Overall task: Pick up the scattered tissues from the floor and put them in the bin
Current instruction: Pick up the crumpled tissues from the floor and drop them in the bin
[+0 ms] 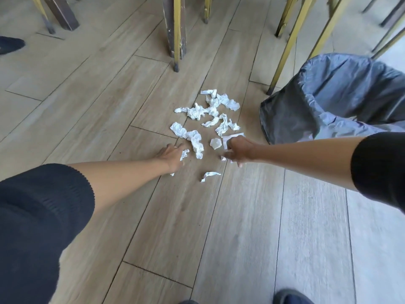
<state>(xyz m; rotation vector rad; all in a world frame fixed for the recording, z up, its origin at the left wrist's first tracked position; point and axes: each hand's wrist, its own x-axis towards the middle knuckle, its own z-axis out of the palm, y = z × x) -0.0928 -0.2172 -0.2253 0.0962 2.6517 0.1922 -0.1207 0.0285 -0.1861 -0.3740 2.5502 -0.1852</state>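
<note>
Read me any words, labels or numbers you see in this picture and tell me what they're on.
None can be read.
Tissues: plain white, no print.
Bin: grey liner, no label showing.
Flat packet at the right hand: faint marks, too blurred to read.
Floor and chair legs: no text or signs.

The tissues [198, 137] are white. The bin [341, 93] wears a dark grey-blue liner. The floor [109, 88] shows pale beige wood-grain planks with dark seams. The sleeves [39, 205] are black. The chair legs [175, 29] are yellow and dark brown.
</note>
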